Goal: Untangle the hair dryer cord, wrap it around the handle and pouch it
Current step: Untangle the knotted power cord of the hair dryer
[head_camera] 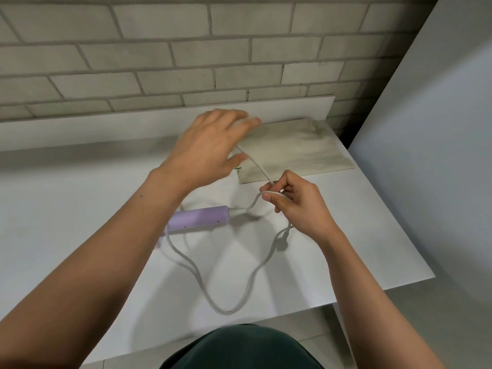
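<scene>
The lilac hair dryer handle (199,218) lies on its side on the white table (66,222), its head hidden under my left forearm. Its grey-white cord (205,291) leaves the handle's right end, rises to my right hand (295,206) and also trails in a long loop toward the table's front edge. My right hand pinches the cord just right of the handle. My left hand (210,145) is blurred above the table with the fingers spread; a strand of cord runs up beneath its fingers. The beige cloth pouch (298,150) lies flat behind both hands.
A grey brick wall (186,49) rises right behind the table. A white panel (426,129) stands along the table's right side. The table's front edge runs just ahead of my lap, with floor tiles below at the right.
</scene>
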A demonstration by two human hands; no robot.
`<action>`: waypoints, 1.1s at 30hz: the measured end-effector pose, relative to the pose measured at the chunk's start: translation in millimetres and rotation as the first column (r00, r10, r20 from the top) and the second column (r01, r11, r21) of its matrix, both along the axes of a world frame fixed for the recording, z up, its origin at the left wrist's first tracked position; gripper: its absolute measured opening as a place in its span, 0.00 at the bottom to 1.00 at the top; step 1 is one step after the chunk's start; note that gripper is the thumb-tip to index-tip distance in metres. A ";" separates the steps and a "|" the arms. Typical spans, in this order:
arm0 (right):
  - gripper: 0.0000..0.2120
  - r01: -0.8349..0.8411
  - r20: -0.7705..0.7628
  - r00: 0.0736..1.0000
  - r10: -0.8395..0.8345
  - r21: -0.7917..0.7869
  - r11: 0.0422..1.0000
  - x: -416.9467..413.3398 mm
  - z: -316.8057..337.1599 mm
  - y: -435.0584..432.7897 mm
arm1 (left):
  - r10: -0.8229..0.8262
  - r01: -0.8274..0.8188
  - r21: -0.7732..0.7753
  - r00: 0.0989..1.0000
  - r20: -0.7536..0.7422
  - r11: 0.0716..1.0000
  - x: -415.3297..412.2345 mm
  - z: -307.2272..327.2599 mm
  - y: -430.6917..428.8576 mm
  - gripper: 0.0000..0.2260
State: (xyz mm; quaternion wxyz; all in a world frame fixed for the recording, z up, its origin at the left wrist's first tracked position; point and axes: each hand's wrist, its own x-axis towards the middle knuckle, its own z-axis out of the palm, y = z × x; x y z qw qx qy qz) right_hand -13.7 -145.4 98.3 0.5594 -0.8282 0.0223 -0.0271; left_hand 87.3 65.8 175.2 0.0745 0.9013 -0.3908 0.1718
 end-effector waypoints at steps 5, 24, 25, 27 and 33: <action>0.09 -0.029 0.037 0.999 0.028 0.035 0.999 -3.3 6.5 -2.8 | -0.080 0.103 0.300 0.993 -0.089 0.948 -4.6 -11.8 -17.6 0.16; 0.09 0.161 -0.172 0.969 -0.177 -0.104 0.981 9.2 -21.8 -24.0 | 0.117 -0.210 -0.476 0.969 -0.217 0.854 -7.6 35.9 37.1 0.12; 0.08 0.165 -0.178 0.965 -0.193 -0.164 0.973 12.5 -25.3 -25.4 | 0.109 -0.199 -0.476 0.972 -0.210 0.856 -9.5 37.7 35.4 0.12; 0.08 0.158 -0.179 0.960 -0.213 -0.280 0.947 19.4 -34.9 -28.1 | 0.101 -0.191 -0.484 0.973 -0.205 0.854 -11.8 39.3 31.5 0.12; 0.11 0.092 -0.116 0.971 -0.211 -0.631 0.770 21.0 -37.0 -23.0 | 0.073 -0.210 -0.506 0.958 -0.277 0.836 -19.8 31.3 14.0 0.11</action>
